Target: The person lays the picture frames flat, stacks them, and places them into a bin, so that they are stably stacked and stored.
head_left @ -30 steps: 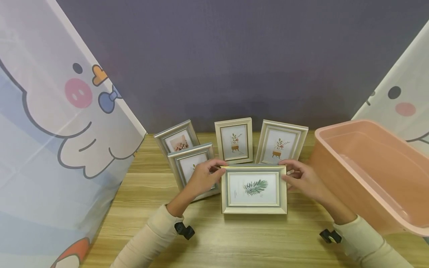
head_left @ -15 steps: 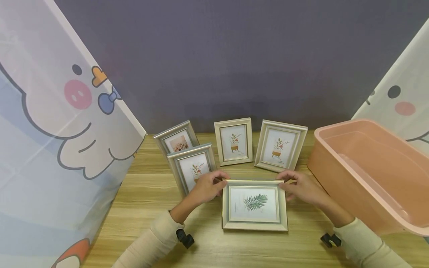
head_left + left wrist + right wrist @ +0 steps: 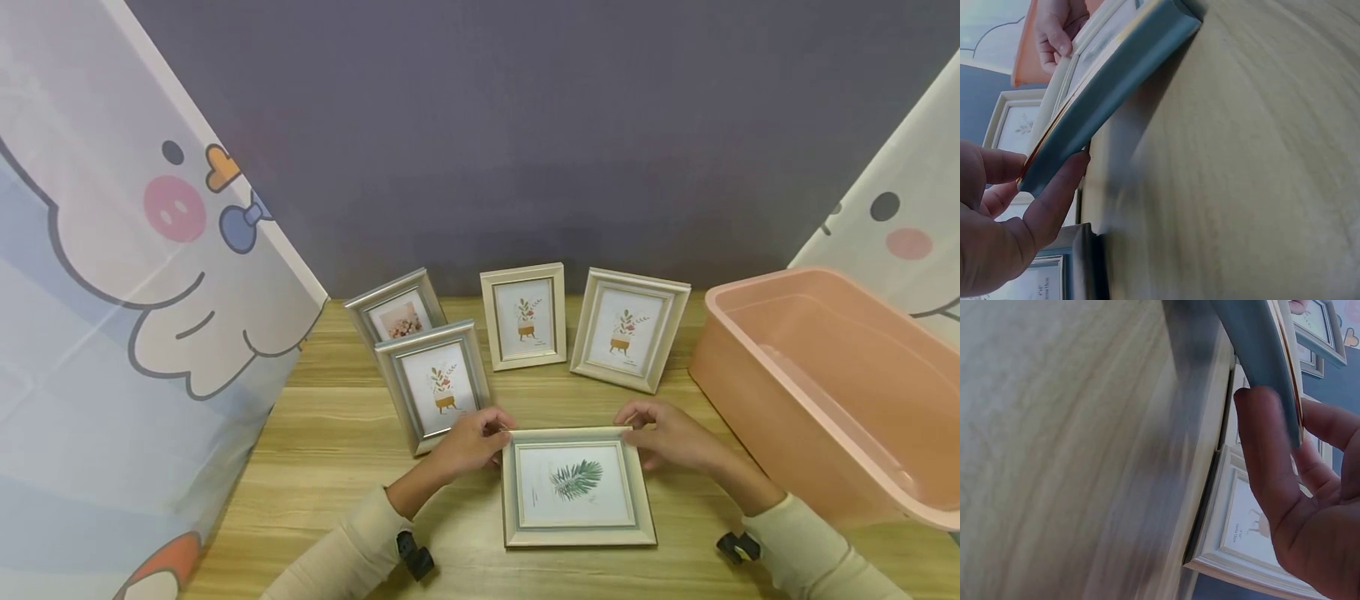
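Note:
A cream picture frame with a green leaf print (image 3: 577, 483) lies sideways in front, leaning back with its far edge raised. My left hand (image 3: 468, 442) pinches its upper left corner between thumb and fingers; the left wrist view shows the frame's blue-grey side (image 3: 1097, 94) between them. At the upper right corner, my right hand (image 3: 667, 435) pinches the frame likewise, the thumb (image 3: 1266, 444) on one face and fingers on the other. The near edge sits low over the table; whether it touches cannot be told.
Behind stand a silver frame with a flower photo (image 3: 401, 321), a silver plant-print frame (image 3: 442, 392) overlapping it, a narrow cream frame (image 3: 523, 321) and a wider cream frame (image 3: 628, 333). A pink-orange plastic tub (image 3: 780, 417) stands right on the wooden table (image 3: 315, 467).
Both hands have brought the leaf-print frame down and toward the person, away from the standing frames, which have not moved. The silver plant print and right cream frame are now less covered.

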